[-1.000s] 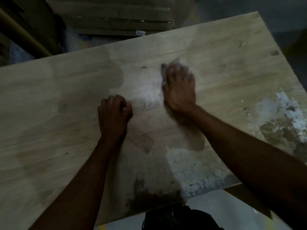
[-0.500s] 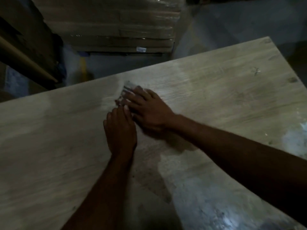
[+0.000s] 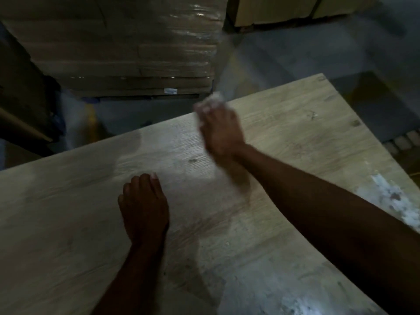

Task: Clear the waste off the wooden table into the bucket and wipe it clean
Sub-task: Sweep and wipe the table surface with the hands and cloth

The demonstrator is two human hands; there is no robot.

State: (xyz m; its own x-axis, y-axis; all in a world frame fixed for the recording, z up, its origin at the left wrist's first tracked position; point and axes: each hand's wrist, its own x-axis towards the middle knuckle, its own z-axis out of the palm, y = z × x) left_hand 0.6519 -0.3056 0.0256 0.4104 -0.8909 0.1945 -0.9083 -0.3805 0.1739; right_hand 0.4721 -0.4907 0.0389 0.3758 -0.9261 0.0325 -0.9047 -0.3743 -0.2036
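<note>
Cardboard stacks [image 3: 127, 53], seemingly film-wrapped, stand beyond wooden table [image 3: 68, 223].

My left hand [image 3: 144, 205] rests back-up on the table [image 3: 68, 223], fingers curled under into a fist that holds nothing, the thumb lying along the front with its nail showing. Its forearm runs up from the bottom of the view. My right arm comes in from the lower right and reaches farther out. The right hand [image 3: 221, 130] is palm down and blurred, its fingers over a pale rag [image 3: 212, 101]. I can't tell whether they grip it or lie flat. The hands are well apart.
</note>
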